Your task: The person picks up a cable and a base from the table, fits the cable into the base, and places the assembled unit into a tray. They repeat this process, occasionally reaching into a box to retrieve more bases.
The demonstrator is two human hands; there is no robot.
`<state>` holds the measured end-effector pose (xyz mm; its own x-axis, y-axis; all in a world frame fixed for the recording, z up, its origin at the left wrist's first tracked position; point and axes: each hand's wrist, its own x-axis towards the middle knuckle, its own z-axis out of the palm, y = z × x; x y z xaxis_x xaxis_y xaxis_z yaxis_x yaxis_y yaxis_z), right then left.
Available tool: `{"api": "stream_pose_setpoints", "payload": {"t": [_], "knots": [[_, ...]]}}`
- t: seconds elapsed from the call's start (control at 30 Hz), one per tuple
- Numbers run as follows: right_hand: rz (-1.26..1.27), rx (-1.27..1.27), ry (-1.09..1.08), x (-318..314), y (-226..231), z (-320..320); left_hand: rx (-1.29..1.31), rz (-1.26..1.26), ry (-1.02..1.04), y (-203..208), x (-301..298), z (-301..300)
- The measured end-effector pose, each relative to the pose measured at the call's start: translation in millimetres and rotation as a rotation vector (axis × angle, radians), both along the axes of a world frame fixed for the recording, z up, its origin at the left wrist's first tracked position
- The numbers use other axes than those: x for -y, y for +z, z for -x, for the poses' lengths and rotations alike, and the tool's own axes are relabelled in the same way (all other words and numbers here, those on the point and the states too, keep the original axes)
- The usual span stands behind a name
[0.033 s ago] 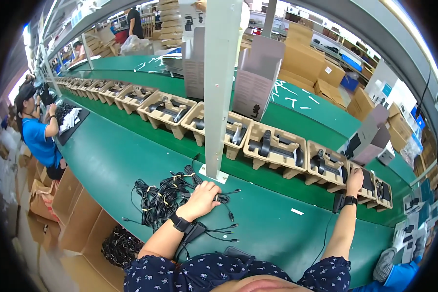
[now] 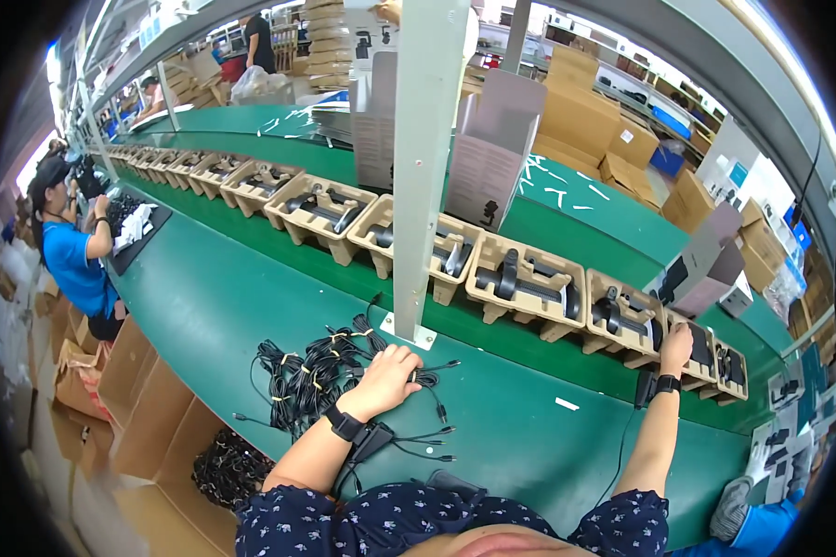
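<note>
My left hand [image 2: 387,379] lies on the green bench with its fingers curled over a coiled black cable [image 2: 425,378]. A pile of black cables [image 2: 306,376], bound with pale ties, spreads beside it to the left. My right hand [image 2: 676,349] reaches to the edge of a brown moulded pulp tray [image 2: 701,373], on the right. Its fingers are bent down at the tray, and what they hold, if anything, is hidden. Just left of it stands another pulp tray [image 2: 593,342] with black parts. Both wrists wear black bands with a small black box attached.
A row of pulp trays [image 2: 520,311] holding black parts runs along the green line. A metal post [image 2: 418,186] is bolted to the bench [image 2: 492,408] beyond my left hand. Open printed boxes [image 2: 486,176] stand behind. A co-worker [image 2: 79,246] in blue is at the far left.
</note>
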<state>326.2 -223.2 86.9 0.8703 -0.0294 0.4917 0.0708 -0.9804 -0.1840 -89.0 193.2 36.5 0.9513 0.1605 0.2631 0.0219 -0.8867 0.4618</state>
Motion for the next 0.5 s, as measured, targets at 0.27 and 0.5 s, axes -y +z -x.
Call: {"api": "stream_pose_setpoints", "payload": {"t": [0.27, 0.5], "knots": [[-0.016, 0.330, 0.247, 40, -40, 70, 0.030, 0.020, -0.017, 0, -2, 5], [-0.166, 0.145, 0.079, 41, -67, 328, 0.093, 0.143, -0.400, 54, 30, 24]]}}
